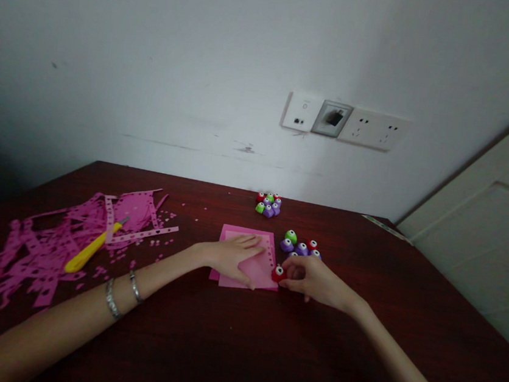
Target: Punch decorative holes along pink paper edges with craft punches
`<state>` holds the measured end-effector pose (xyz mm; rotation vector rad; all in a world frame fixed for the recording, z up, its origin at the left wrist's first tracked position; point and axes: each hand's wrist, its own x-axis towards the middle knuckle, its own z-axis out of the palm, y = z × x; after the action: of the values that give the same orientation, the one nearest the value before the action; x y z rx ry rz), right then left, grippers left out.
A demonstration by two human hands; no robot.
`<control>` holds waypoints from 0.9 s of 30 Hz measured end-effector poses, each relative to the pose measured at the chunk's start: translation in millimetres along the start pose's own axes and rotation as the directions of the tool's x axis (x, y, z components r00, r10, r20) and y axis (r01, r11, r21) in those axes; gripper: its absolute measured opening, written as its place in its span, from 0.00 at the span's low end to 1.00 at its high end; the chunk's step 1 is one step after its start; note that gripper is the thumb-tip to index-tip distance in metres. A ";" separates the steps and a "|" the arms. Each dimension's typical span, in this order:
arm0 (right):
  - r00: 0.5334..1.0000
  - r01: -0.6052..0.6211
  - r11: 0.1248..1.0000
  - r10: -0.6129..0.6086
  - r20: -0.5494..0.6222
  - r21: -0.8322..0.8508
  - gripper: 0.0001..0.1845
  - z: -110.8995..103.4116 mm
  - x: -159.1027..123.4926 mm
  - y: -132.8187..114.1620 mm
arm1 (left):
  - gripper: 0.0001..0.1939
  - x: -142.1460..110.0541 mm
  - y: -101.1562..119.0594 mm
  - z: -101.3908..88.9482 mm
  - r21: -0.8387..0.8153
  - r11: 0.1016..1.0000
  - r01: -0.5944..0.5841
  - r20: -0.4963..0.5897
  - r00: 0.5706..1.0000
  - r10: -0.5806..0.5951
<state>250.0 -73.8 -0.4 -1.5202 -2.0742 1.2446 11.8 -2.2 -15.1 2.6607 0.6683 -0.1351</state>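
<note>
My left hand [235, 259] lies flat, fingers spread, on a light pink sheet of paper [257, 270]. Beneath that sheet, a darker pink sheet [250, 231] shows along the edges. Small punched shapes run down the light sheet's right side. At the lower right edge of the paper, my right hand [306, 276] has its thumb and fingers closed around a small red craft punch [278, 273]. Whether paper sits in the punch's slot I cannot tell. Just beyond my right hand stand several green, purple and red craft punches [302, 249].
Farther back, near the wall, is another cluster of craft punches [268, 205]. Pink paper strips and scraps [51, 241] are heaped at the left, with a yellow-handled craft knife [91, 252] on them. Wall sockets [367, 128] are above the dark red table [236, 348].
</note>
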 end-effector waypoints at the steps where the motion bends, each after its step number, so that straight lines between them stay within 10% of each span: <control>1: 1.000 0.001 1.000 -0.001 -0.001 0.000 0.14 -0.1 0.0 0.1 | 0.48 0.1 -0.2 0.1 -0.001 1.000 0.000 -0.002 1.000 0.000; 27: 1.000 -0.012 1.000 0.012 0.019 0.003 0.14 -2.2 -1.5 -0.7 | 0.49 2.2 -2.9 2.4 -0.010 1.000 -0.016 -0.017 1.000 0.016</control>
<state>251.5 -74.1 1.9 -1.5278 -2.0762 1.2711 12.4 0.2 -18.8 2.6600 0.6510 -0.1051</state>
